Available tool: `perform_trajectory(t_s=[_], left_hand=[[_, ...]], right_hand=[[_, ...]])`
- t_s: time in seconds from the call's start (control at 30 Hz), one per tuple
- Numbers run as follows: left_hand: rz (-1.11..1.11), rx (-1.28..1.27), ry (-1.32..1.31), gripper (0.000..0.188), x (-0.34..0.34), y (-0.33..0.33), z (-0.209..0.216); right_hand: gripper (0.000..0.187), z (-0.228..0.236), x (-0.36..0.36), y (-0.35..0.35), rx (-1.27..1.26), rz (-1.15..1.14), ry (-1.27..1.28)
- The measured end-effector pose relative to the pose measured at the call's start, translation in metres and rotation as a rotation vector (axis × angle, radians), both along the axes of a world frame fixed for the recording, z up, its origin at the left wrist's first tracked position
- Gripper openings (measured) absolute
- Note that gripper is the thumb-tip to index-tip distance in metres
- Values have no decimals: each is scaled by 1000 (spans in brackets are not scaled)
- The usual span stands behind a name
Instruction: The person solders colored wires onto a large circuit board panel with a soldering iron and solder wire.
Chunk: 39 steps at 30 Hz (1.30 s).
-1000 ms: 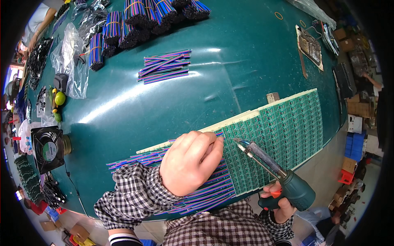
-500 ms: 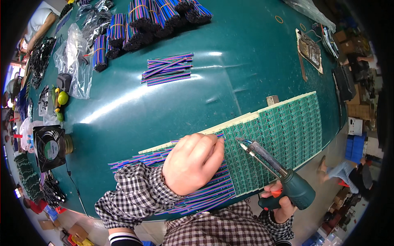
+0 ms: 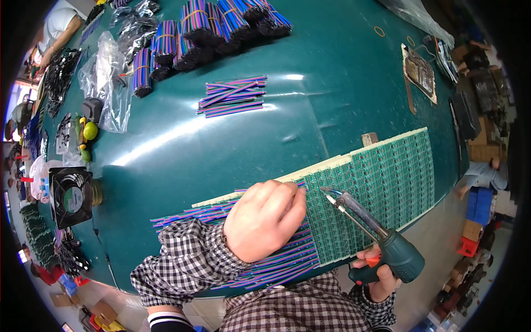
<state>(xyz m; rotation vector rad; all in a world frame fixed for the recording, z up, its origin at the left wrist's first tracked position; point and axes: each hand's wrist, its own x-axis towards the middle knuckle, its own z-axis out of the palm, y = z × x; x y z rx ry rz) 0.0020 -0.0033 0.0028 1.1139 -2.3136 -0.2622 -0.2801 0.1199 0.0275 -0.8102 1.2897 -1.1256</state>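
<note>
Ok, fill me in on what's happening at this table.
The person's left hand is curled over wires at the left part of the green boards; whether it grips one is hidden. The right hand holds a soldering gun, its tip at the boards, though contact is unclear. A loose pile and banded bundles lie farther up the table.

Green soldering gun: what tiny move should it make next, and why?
Probably the right hand should ease the tip of the soldering gun left, toward the coloured wires, because the left hand seems to pinch them at the circuit boards while the tip sits just right of them.
</note>
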Motion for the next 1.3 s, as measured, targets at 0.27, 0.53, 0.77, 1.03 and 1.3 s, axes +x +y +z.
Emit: perform_trajectory(t_s=[0.27,0.53,0.77,1.03,1.3], left_hand=[[-27,-11,78,32,-5,11,-28],[37,-109,80,32,-11,18,-33],[26,-95,70,32,-10,11,-34],[29,-107,66,33,-9,15,-34],[-42,-81,57,31,-14,14,-37]], right_hand=[[51,-23,-24,6,30,-28,17],[44,-15,-21,-6,-1,-111,54],[43,-12,-21,-13,0,-119,53],[45,-23,-46,-5,42,21,136],[47,-22,-27,11,88,-212,50]])
